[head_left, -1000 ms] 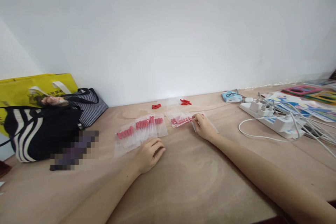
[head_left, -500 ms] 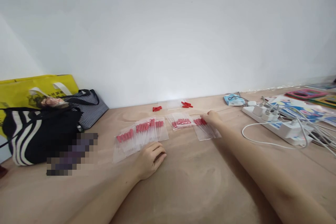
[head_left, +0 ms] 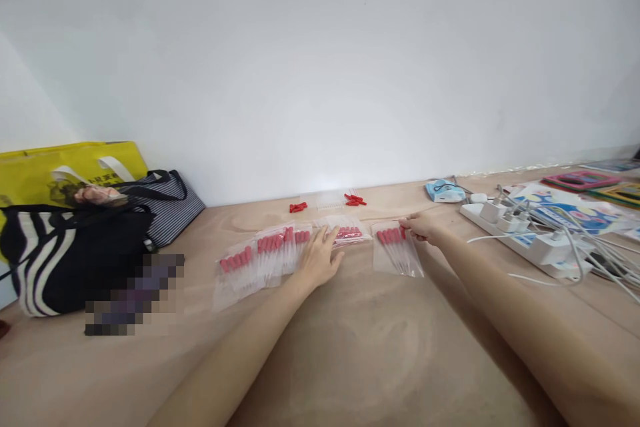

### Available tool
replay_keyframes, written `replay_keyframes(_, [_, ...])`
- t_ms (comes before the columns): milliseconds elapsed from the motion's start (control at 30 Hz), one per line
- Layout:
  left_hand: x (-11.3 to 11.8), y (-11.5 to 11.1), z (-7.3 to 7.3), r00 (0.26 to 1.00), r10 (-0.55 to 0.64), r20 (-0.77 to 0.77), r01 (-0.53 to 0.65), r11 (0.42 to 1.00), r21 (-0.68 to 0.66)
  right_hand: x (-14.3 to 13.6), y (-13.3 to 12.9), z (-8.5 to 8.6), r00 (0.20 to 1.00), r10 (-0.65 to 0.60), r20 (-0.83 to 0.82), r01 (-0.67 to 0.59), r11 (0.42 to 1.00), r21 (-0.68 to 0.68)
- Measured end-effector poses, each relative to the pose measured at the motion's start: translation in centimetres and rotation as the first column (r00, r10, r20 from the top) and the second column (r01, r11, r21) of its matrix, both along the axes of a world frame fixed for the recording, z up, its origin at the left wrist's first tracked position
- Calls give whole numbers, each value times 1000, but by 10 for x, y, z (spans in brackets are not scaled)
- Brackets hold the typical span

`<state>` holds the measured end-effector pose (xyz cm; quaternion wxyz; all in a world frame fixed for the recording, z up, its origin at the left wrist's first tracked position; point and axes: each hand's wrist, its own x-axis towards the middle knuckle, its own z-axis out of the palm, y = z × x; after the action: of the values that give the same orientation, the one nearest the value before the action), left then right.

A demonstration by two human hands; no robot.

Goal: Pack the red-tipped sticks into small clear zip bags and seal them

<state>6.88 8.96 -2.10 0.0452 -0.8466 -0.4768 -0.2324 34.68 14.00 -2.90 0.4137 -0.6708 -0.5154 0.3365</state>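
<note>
Several clear bags [head_left: 270,247] of red-topped clear pipettes overlap on the table at centre left. My left hand [head_left: 320,259], fingers spread, lies over the gap between them and a middle bag stack [head_left: 349,233], its fingertips at the stack's left edge. At the right, my right hand [head_left: 421,227] pinches the top right corner of a separate clear bag [head_left: 397,255] with red-topped pipettes inside. Behind the middle stack lie two small piles of red pieces, one on the left [head_left: 298,207] and one on the right [head_left: 355,200], with clear plastic [head_left: 325,200] between them.
A black bag [head_left: 100,260], a striped bag [head_left: 173,207] and a yellow bag [head_left: 125,155] stand at the left. On the right are a blue packet [head_left: 444,191], a white power strip [head_left: 520,240] with cables, and coloured sheets [head_left: 570,210]. A white wall rises behind.
My left hand has moved up and right to the middle stack, its fingers spreading. My right hand has shifted right, and the bag at its fingers now lies further right, apart from the stack.
</note>
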Motion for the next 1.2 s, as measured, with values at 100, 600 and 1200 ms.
replay_keyframes(100, [13, 17, 5, 996, 49, -80, -56, 994, -90, 14, -16, 6, 993, 34, -116, -35, 999, -5])
replay_keyframes(600, [40, 41, -14, 1000, -17, -14, 15, 990, -140, 12, -59, 32, 824, 244, -511, -32, 921, 388])
replay_keyframes(1200, [-61, -34, -5, 972, -156, 178, 135, 983, 124, -94, -98, -1, 820, 514, 250, -533, 529, 660])
